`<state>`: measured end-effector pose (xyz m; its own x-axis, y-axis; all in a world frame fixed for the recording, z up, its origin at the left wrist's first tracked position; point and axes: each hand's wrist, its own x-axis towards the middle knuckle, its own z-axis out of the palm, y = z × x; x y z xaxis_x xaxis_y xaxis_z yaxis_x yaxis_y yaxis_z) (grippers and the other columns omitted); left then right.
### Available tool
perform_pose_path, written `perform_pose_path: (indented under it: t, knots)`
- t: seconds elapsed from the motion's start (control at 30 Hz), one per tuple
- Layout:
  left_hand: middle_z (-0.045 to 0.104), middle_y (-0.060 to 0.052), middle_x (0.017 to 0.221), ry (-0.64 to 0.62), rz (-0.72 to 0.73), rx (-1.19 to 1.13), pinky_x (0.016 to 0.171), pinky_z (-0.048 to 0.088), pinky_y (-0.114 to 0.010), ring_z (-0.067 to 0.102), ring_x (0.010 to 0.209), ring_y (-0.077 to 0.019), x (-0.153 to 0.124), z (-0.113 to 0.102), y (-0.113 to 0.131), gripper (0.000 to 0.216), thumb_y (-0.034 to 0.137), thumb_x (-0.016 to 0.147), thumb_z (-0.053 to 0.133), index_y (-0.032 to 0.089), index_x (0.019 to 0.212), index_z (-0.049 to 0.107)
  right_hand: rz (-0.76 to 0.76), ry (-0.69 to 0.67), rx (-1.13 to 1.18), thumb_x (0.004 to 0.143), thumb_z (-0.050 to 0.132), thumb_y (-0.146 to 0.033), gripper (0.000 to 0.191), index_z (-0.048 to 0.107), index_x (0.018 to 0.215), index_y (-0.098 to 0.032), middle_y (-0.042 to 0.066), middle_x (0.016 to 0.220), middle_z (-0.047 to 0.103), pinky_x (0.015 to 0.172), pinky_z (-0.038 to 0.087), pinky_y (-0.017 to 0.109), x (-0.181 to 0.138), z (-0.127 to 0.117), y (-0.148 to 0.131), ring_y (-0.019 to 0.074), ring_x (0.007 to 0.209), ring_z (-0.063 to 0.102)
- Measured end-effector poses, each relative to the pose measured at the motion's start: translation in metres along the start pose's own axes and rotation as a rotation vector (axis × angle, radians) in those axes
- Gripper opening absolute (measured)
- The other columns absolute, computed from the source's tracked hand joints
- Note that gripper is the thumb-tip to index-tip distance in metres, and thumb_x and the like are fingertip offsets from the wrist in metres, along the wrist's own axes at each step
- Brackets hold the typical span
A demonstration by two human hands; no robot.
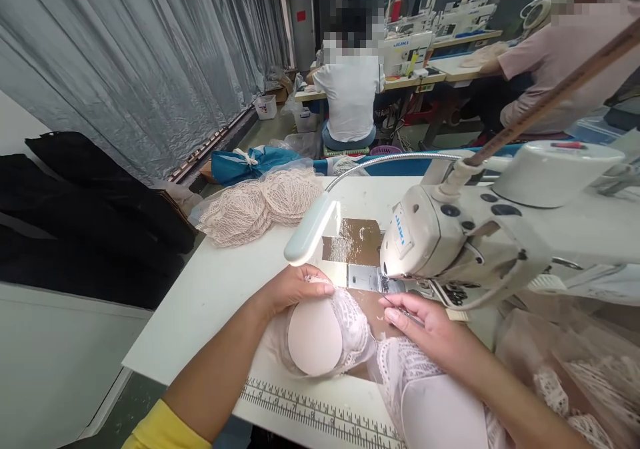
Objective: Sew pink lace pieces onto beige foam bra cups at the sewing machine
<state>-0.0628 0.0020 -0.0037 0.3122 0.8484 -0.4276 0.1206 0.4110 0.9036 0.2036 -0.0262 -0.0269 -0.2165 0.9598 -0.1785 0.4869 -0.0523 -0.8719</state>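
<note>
My left hand [295, 290] pinches the top edge of a pale pink bra [315, 339] between thumb and fingers, at its left cup. That cup's smooth inner side faces up, with white lace along its right side. The other cup [443, 409] hangs over the table's front edge, below my right forearm. In my right hand [420, 319] is a slim, pointed metal tool [411, 316], partly hidden by the fingers; its exact kind is unclear. Its tip is close to the needle plate [364, 278] of the white sewing machine [415, 232].
Stacked lace cups [260, 202] lie at the table's back left. A lamp [310, 232] arches over the work. A printed ruler [320, 412] runs along the front edge. More lace pieces [575, 375] are piled at right. Two people sit at machines beyond.
</note>
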Motion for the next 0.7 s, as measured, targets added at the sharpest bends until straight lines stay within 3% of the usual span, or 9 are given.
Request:
perform_pose_path:
  t: [0.17, 0.37, 0.47, 0.57, 0.63, 0.7]
  knots:
    - [0.069, -0.006, 0.072, -0.03, -0.007, 0.039, 0.06, 0.047, -0.025, 0.061, 0.065, -0.015, 0.0, -0.003, -0.001, 0.033, 0.04, 0.065, 0.081, 0.012, 0.079, 0.073, -0.032, -0.001, -0.212, 0.082, 0.051, -0.052, 0.028, 0.07, 0.086, -0.031, -0.002, 0.076, 0.072, 0.07, 0.049, 0.034, -0.005, -0.012, -0.015, 0.0224, 0.073, 0.066]
    - [0.069, -0.005, 0.073, -0.045, 0.013, 0.05, 0.06, 0.046, -0.024, 0.06, 0.065, -0.014, -0.001, -0.003, 0.001, 0.029, 0.038, 0.068, 0.079, 0.012, 0.079, 0.073, -0.055, -0.01, -0.266, 0.085, 0.046, -0.051, 0.03, 0.061, 0.073, -0.028, -0.001, 0.067, 0.066, 0.067, 0.046, 0.033, -0.007, -0.015, -0.02, 0.0222, 0.071, 0.062]
    - [0.07, -0.007, 0.078, -0.078, 0.081, 0.121, 0.066, 0.047, -0.025, 0.062, 0.072, -0.0167, -0.001, 0.005, 0.0, 0.028, 0.038, 0.07, 0.078, 0.011, 0.08, 0.074, -0.085, -0.024, -0.232, 0.081, 0.053, -0.05, 0.03, 0.053, 0.065, -0.025, 0.001, 0.085, 0.067, 0.072, 0.046, 0.032, -0.007, -0.012, -0.019, 0.022, 0.081, 0.061]
    - [0.072, -0.008, 0.083, -0.184, 0.156, 0.184, 0.073, 0.047, -0.027, 0.064, 0.08, -0.0197, -0.001, 0.02, -0.002, 0.028, 0.037, 0.071, 0.077, 0.012, 0.083, 0.075, -0.09, -0.062, -0.06, 0.076, 0.062, -0.047, 0.023, 0.06, 0.079, -0.025, 0.002, 0.105, 0.066, 0.078, 0.047, 0.031, -0.007, -0.002, -0.025, 0.0218, 0.092, 0.061]
    - [0.072, -0.01, 0.091, -0.27, 0.177, 0.149, 0.079, 0.047, -0.028, 0.064, 0.087, -0.0209, -0.001, 0.03, -0.003, 0.029, 0.037, 0.073, 0.076, 0.012, 0.088, 0.075, -0.084, -0.104, 0.022, 0.074, 0.064, -0.04, 0.025, 0.063, 0.094, -0.025, 0.002, 0.099, 0.066, 0.073, 0.048, 0.03, -0.007, 0.006, -0.031, 0.0204, 0.085, 0.061]
    - [0.071, -0.009, 0.095, -0.34, 0.168, 0.096, 0.082, 0.047, -0.028, 0.063, 0.09, -0.0202, -0.002, 0.035, -0.002, 0.031, 0.037, 0.074, 0.074, 0.012, 0.092, 0.074, -0.114, -0.136, 0.038, 0.076, 0.062, -0.034, 0.02, 0.064, 0.093, -0.023, 0.001, 0.084, 0.065, 0.065, 0.048, 0.029, -0.007, 0.014, -0.035, 0.0184, 0.074, 0.058]
